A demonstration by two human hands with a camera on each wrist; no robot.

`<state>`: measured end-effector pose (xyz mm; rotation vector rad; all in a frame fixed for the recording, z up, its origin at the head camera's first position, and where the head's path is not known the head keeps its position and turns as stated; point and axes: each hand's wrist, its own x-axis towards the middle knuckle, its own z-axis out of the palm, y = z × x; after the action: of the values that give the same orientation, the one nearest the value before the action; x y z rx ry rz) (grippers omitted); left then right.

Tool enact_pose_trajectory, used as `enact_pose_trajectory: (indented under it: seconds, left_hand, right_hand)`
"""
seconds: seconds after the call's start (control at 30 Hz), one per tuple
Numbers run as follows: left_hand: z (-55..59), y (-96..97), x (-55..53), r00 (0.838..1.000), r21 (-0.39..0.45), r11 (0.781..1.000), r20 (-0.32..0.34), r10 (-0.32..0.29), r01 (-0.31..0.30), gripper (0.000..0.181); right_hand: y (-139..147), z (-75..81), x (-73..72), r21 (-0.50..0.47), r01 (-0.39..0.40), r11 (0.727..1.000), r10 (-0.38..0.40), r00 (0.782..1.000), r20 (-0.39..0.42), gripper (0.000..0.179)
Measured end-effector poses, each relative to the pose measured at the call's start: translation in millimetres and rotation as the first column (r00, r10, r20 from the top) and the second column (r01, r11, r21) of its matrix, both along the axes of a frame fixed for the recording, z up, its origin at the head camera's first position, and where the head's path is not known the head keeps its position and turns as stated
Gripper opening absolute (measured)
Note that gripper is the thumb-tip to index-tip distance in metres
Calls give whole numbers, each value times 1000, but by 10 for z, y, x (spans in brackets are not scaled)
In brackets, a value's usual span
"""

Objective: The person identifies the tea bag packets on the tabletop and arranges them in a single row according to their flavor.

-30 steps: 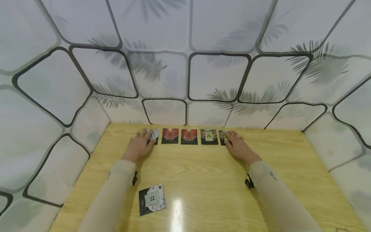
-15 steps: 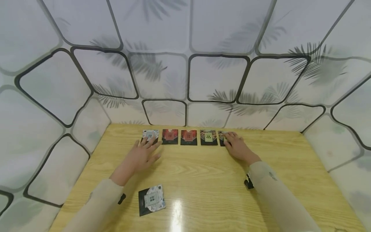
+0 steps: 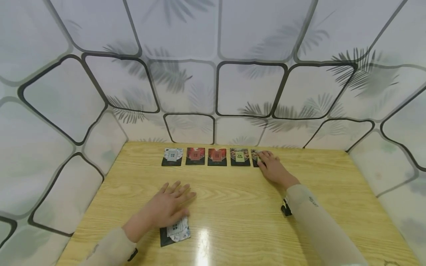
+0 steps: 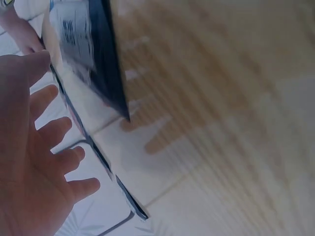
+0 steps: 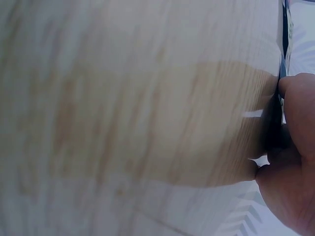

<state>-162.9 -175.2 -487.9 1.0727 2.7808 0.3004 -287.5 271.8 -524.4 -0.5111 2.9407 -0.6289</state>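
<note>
My left hand (image 3: 166, 207) is over the near part of the table, fingers spread and holding nothing. Its thumb side overlaps a white-and-black square packet (image 3: 178, 232) that lies slightly turned. The left wrist view shows the same packet (image 4: 78, 34) beyond the thumb. At the back, my right hand (image 3: 274, 168) rests on the right-end packet (image 3: 254, 158), partly covering it; the right wrist view has its fingertips at the packet's edge. Leftward along that row are a green-labelled packet (image 3: 240, 157), two red ones, including this red packet (image 3: 217, 157), and a white-and-black packet (image 3: 172, 157).
The wood-grain table (image 3: 229, 207) meets a patterned wall covering (image 3: 189, 85) right behind the row. More of this covering rises along both sides. A bright light reflection lies on the table's near middle.
My left hand has lifted off the row's left-end packet, uncovering it, and come back toward me over the separate packet. My right hand has stayed in place.
</note>
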Motion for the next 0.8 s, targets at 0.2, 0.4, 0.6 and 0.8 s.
enact_pose_trajectory:
  seconds: [0.2, 0.4, 0.6, 0.8]
  left_hand:
    - [-23, 24, 155, 999, 30, 998, 11, -53, 53, 55]
    - [-80, -31, 326, 996, 37, 996, -14, -85, 85, 52]
    - [-183, -131, 421, 995, 51, 994, -22, -95, 96, 52]
    - [-221, -167, 444, 995, 46, 995, -43, -85, 86, 51]
  right_hand:
    - [-1, 11, 0, 2, 2, 1000, -2, 1000, 9, 54]
    - [8, 11, 9, -3, -1, 1000, 1, 1000, 8, 55]
    - [12, -1, 10, -8, 6, 1000, -6, 1000, 10, 55]
    - [22, -12, -4, 5, 6, 1000, -6, 1000, 29, 56]
